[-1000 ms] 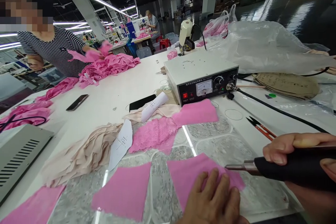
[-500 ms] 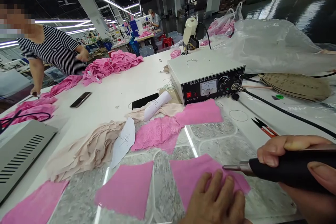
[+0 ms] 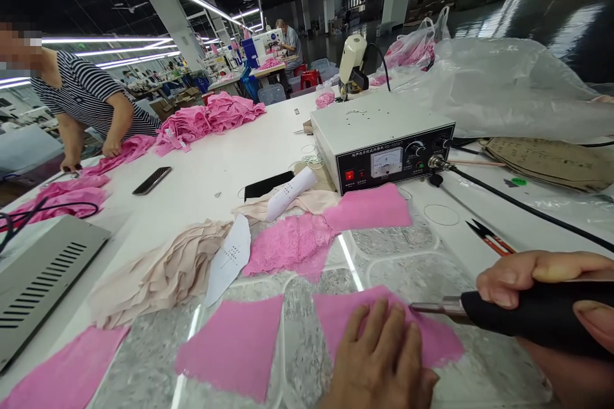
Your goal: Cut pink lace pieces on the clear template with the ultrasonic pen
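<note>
My left hand lies flat with fingers stretched on a pink fabric piece, pressing it to the grey marbled mat. My right hand is wrapped round the black handle of an ultrasonic handpiece. The handpiece's thin metal tip touches or hovers just over the fabric, right of my left fingertips; I cannot tell which. Another pink cut piece is spread on the mat to the left. Behind it are a pink lace garment part and a white paper pattern with dots.
An ultrasonic control box stands behind the mat. Thread snips lie near my right hand. Beige fabric is stacked at left, beside a grey vented box. A phone and a co-worker handling pink fabric are farther left.
My left hand has slid slightly left on the fabric, showing more of its right end. The co-worker has lowered a hand onto the pink pile. The view has shifted a little.
</note>
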Motion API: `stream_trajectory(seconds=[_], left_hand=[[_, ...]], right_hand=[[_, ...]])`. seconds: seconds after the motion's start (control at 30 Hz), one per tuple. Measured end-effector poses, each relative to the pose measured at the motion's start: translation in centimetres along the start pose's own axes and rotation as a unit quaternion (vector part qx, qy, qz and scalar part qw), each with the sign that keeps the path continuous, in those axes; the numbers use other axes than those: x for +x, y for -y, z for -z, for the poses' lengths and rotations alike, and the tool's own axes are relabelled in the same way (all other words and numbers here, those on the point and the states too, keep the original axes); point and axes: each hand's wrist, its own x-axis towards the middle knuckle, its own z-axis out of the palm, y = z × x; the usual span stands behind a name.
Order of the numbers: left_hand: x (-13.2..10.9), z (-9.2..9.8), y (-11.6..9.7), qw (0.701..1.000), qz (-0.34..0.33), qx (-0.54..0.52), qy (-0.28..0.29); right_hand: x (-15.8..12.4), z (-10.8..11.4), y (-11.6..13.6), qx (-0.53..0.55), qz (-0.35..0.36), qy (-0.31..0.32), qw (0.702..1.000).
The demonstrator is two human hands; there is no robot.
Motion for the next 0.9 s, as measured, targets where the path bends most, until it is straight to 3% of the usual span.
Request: stream_trajectory(seconds=[0.13, 0.37, 0.6, 0.9], left_hand=[[-0.4, -0.2, 0.4, 1.000, -0.011, 0.018, 0.008], [-1.2, -0.7, 0.4, 0.999, -0.019, 0.027, 0.009], [-1.1, -0.6, 0.4, 0.999, -0.014, 0.030, -0.002], [-0.8, -0.6, 0.3, 0.999, -0.007, 0.031, 0.013]], right_hand=[[-0.1, -1.0, 0.5, 0.000, 0.006, 0.006, 1.000], [-0.4, -1.8, 0.5, -0.002, 0.038, 0.074, 0.997], [-0.5, -1.6, 0.0, 0.003, 0.019, 0.086, 0.996], [-0.4, -2.5, 0.4, -0.037, 0.047, 0.077, 0.995]])
